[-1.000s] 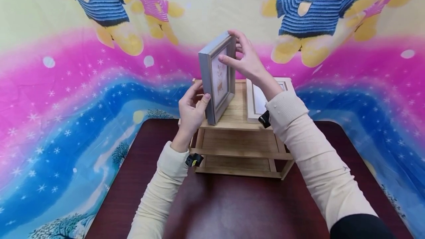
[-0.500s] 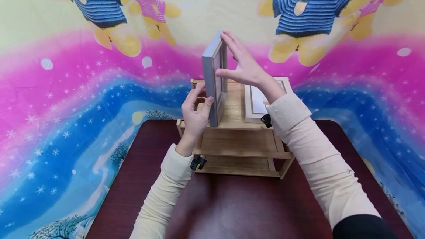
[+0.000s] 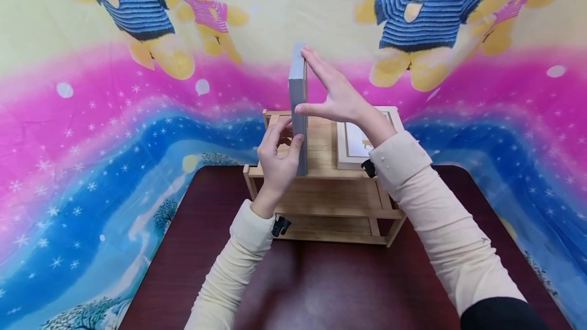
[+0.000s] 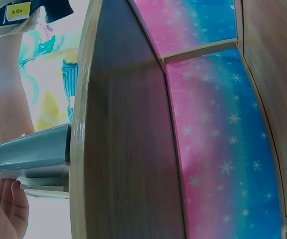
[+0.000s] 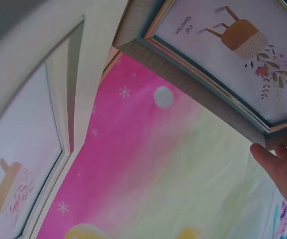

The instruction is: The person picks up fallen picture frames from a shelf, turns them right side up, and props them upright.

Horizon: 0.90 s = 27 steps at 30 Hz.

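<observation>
A grey picture frame [image 3: 298, 121] stands upright, edge-on in the head view, on the top shelf of a wooden rack [image 3: 323, 157]. My left hand [image 3: 281, 159] pinches its near side low down, thumb on the edge and fingers behind. Straight, spread fingers of my right hand [image 3: 339, 95] touch the frame's upper far corner, while the thumb reaches its near edge. In the right wrist view the grey frame [image 5: 193, 92] shows a printed insert with a planter and flowers. A white picture frame [image 3: 341, 152] lies face up to the right, partly behind my right wrist.
The rack has lower shelves [image 3: 330, 197] and stands on a dark red table [image 3: 339, 279]. Behind the table hangs a backdrop [image 3: 284, 14] printed with bears and snowflakes. Small black devices [image 3: 281, 225] sit at both wrists.
The grey picture frame has turned from showing its printed face to edge-on. My left hand has shifted right with it; my right-hand fingers have straightened and spread.
</observation>
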Tool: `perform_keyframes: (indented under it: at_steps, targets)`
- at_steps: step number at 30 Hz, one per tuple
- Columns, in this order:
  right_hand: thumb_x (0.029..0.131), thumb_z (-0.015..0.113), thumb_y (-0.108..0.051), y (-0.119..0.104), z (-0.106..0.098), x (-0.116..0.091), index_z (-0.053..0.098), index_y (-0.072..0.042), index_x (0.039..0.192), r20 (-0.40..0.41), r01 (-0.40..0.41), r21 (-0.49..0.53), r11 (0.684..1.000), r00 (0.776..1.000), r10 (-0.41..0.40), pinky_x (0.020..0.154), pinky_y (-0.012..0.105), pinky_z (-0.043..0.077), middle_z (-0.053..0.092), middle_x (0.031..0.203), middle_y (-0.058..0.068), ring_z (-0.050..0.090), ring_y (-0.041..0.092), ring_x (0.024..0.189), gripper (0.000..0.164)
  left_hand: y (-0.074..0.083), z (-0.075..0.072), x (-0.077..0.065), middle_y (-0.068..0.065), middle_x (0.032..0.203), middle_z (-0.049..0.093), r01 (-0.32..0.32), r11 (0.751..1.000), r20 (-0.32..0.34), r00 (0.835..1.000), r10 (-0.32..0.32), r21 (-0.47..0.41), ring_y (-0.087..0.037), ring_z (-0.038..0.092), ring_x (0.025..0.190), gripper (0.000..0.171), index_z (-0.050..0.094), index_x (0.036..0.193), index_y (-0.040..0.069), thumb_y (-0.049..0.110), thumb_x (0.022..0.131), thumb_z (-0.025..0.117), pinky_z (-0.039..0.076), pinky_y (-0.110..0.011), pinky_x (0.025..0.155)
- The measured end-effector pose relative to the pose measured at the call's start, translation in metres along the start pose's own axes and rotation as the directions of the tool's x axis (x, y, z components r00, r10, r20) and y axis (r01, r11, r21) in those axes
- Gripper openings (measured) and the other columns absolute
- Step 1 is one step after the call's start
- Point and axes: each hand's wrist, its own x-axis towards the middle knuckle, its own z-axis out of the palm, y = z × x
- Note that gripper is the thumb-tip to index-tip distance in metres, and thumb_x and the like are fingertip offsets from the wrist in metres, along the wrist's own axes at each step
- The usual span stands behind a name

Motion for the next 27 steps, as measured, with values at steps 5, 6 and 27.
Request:
perform_keyframes:
  at_steps: [5,6,27]
  targets:
    - [0.074,0.07,-0.043,-0.004,0.002,-0.001,0.02,-0.021,0.146,-0.022,-0.017,0.023,1.0,1.0,0.018,0.108,0.038,0.017,0.011,0.151,-0.005,0.007,0.0,0.134,0.09,-0.001,-0.001,0.0,-0.018,0.092,0.06,-0.017,1.0,0.034,0.999,0.017,-0.01,-0.024,0.059,0.08,0.029,0.058,0.11,-0.007,-0.003,0.082,0.061,0.052,-0.033,0.063]
    - [0.074,0.07,-0.04,-0.004,0.002,-0.001,0.022,-0.022,0.146,-0.024,-0.023,0.03,0.999,0.999,0.023,0.108,0.039,0.018,0.011,0.151,-0.006,0.008,0.0,0.134,0.088,-0.002,-0.003,0.0,-0.018,0.093,0.061,-0.021,1.0,0.042,0.999,0.022,-0.014,-0.025,0.059,0.081,0.028,0.058,0.111,-0.007,-0.004,0.083,0.059,0.052,-0.034,0.065]
    - [0.075,0.071,-0.031,-0.005,0.01,0.002,0.027,-0.02,0.143,-0.048,-0.008,0.091,0.996,0.999,0.012,0.104,0.028,0.028,0.013,0.151,-0.005,0.019,0.006,0.133,0.082,-0.019,-0.038,0.013,-0.019,0.088,0.065,0.165,0.975,0.281,0.938,-0.202,0.149,-0.027,0.063,0.076,0.025,0.064,0.105,-0.007,-0.002,0.081,0.061,0.053,-0.036,0.06]
